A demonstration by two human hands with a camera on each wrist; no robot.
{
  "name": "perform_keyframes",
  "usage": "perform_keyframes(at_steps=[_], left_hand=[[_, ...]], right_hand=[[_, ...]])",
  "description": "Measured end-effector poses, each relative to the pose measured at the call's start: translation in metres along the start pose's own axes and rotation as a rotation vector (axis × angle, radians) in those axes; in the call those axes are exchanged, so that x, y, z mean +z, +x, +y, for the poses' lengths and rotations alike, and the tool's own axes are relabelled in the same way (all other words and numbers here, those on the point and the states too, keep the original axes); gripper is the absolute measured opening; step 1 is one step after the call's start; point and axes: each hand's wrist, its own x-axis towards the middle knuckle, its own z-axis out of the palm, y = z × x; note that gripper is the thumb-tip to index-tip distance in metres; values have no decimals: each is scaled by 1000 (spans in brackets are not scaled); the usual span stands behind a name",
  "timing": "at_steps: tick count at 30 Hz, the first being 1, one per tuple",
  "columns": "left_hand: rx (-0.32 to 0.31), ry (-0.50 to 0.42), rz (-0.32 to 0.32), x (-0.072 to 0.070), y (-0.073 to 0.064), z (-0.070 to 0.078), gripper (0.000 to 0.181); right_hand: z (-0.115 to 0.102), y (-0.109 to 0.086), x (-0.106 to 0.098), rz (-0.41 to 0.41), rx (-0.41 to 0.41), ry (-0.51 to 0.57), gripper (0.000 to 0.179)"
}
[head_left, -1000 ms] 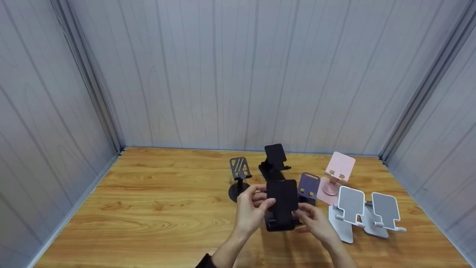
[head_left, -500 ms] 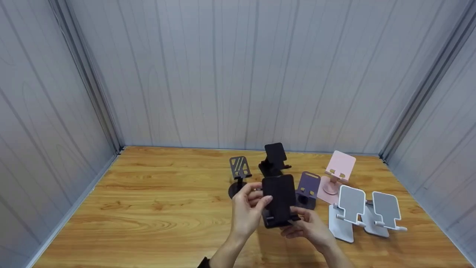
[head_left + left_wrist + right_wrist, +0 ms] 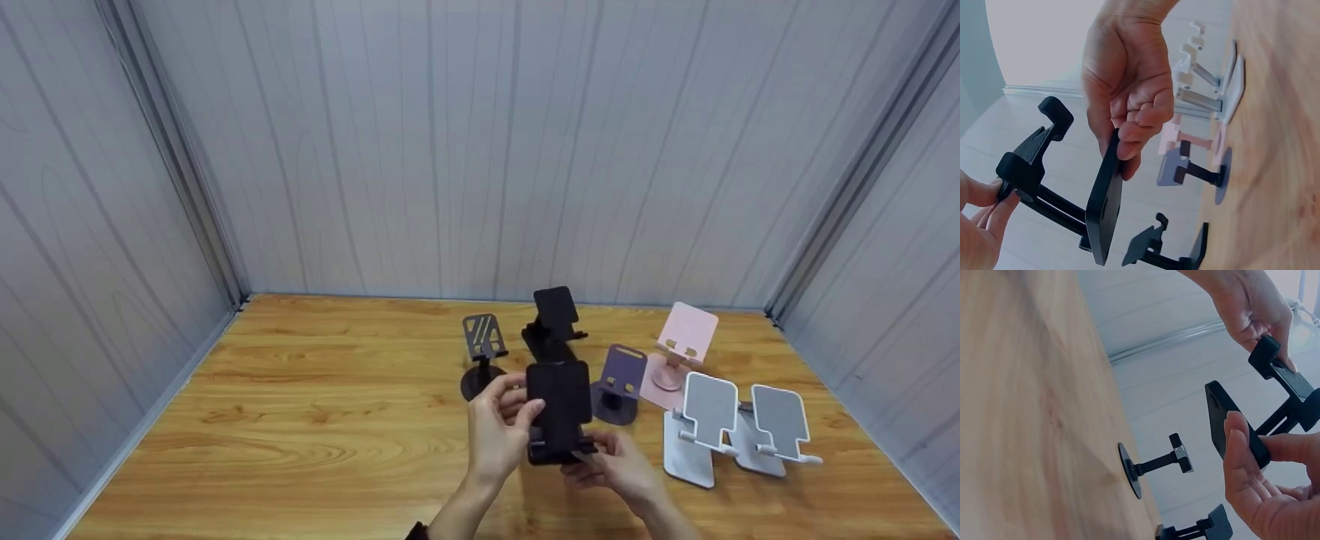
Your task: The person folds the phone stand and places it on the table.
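Note:
A black phone stand point(image 3: 559, 397) is held up in front of me, its flat plate facing me in the head view. My left hand point(image 3: 496, 431) pinches the plate's left edge, thumb on the front. My right hand point(image 3: 611, 469) is at the stand's lower right. In the left wrist view, the right hand point(image 3: 1131, 84) pinches the flat base point(image 3: 1103, 202) between thumb and fingers, while the left hand point(image 3: 979, 228) pinches the plate. Two slim arms point(image 3: 1278, 419) join plate and base, seen in the right wrist view. The base is mostly hidden in the head view.
Behind stand a dark slotted phone stand point(image 3: 484, 341), another black stand point(image 3: 556, 311) and a purple one point(image 3: 624, 371). To the right are a pink stand point(image 3: 686, 334) and two white-and-grey stands point(image 3: 710, 409). Panel walls point(image 3: 480, 150) enclose the wooden table point(image 3: 300, 420).
The held stand has shifted slightly left. My right hand has moved from its right side to below its lower right, uncovering more of the purple stand.

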Motion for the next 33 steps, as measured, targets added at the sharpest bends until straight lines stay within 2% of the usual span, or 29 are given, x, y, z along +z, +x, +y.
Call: perform_keyframes(at_steps=[11, 20, 23, 29, 33], left_hand=[[-11, 17, 53, 1, -1, -12, 29], [51, 43, 51, 1, 2, -24, 29], [115, 60, 25, 0, 3, -27, 27], [331, 95, -38, -3, 10, -36, 24], [389, 94, -36, -6, 14, -39, 25]], right_hand=[[7, 1, 3, -5, 53, 55, 22], [6, -1, 3, -40, 94, 144, 21], [5, -2, 3, -60, 91, 167, 19], [2, -4, 2, -123, 118, 226, 13], [2, -5, 1, -158, 121, 244, 16]])
